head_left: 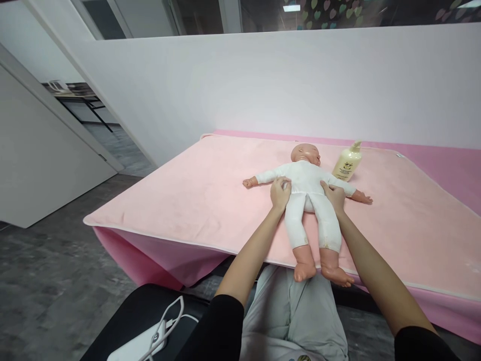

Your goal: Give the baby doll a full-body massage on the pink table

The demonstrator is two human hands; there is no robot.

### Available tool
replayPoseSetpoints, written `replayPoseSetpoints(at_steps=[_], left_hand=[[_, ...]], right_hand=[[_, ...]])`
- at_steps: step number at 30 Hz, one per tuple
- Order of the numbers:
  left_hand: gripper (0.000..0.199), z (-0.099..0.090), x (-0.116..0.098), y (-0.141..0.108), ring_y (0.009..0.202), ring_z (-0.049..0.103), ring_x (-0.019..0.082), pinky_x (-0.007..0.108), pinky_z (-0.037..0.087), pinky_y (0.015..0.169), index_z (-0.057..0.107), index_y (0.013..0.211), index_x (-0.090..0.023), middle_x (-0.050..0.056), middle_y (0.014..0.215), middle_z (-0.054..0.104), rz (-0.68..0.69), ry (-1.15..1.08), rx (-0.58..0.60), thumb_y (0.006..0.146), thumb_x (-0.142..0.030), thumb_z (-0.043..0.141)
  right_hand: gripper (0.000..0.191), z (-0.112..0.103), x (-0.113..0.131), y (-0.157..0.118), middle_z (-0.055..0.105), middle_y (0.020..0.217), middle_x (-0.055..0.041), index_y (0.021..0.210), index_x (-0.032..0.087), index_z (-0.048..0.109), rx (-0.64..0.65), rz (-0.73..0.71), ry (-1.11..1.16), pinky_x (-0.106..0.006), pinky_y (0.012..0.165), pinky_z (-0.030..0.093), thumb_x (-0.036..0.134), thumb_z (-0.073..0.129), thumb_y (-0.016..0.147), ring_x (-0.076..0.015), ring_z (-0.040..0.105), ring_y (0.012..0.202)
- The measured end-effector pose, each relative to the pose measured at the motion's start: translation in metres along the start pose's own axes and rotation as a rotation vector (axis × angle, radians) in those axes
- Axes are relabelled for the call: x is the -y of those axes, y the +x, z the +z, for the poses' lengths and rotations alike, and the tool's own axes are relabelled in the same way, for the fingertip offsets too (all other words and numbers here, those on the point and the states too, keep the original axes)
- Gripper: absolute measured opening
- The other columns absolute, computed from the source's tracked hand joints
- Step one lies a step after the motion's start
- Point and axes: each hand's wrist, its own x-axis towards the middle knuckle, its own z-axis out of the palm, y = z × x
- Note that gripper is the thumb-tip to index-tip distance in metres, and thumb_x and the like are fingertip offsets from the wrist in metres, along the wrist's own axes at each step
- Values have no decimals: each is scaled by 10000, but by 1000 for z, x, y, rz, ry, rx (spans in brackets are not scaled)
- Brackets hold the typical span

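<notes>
Doll [308,198], supine on pink blanket [195,200]: left hand [280,193] and right hand [333,195] cupped loosely against its sides, gripping nothing; bottle [347,163] beside head.

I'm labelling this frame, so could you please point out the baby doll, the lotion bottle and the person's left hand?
Baby doll [306,186]: head view, on its white-clad chest.
Lotion bottle [347,166]: head view, on its cream body.
Left hand [280,193]: head view, on the back of the hand.
</notes>
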Motion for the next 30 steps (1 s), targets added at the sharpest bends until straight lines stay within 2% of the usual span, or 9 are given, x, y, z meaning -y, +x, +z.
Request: replayPoseSetpoints(at_steps=[3,8,17,25,30], left_hand=[[198,-1,-1,-1,1028,571,198,353,428,951,636,789,-206,45,958,645,49,81,45,752,-84,484],[180,-1,-1,1,1035,573,181,327,437,946,645,796,-209,35,965,642,-16,17,50,764,-107,500],[167,-2,1,7,1011,583,183,332,448,936,655,797,-182,52,958,637,-102,-59,57,744,-113,513],[165,-3,3,8,971,590,174,333,457,917,661,805,-188,47,964,647,-99,-73,81,749,-132,516],[172,-3,6,9,975,586,175,338,452,921,668,801,-196,43,963,655,-81,-58,80,750,-138,514]], right_hand=[[432,3,-1,-4,315,429,32,445,209,397,-61,-32,-2,-281,540,254,478,536,753,-126,302,503],[443,5,-2,-5,327,426,34,449,211,397,-108,-22,-21,-281,553,242,500,547,749,-129,305,516],[390,3,-1,1,369,475,41,503,196,420,2,22,39,-258,550,248,474,521,757,-117,340,533],[392,3,-1,4,356,457,42,506,204,384,23,18,35,-263,549,241,481,516,749,-119,338,529],[426,5,-4,5,394,472,29,510,205,402,19,7,44,-264,558,252,558,500,727,-127,356,550]])
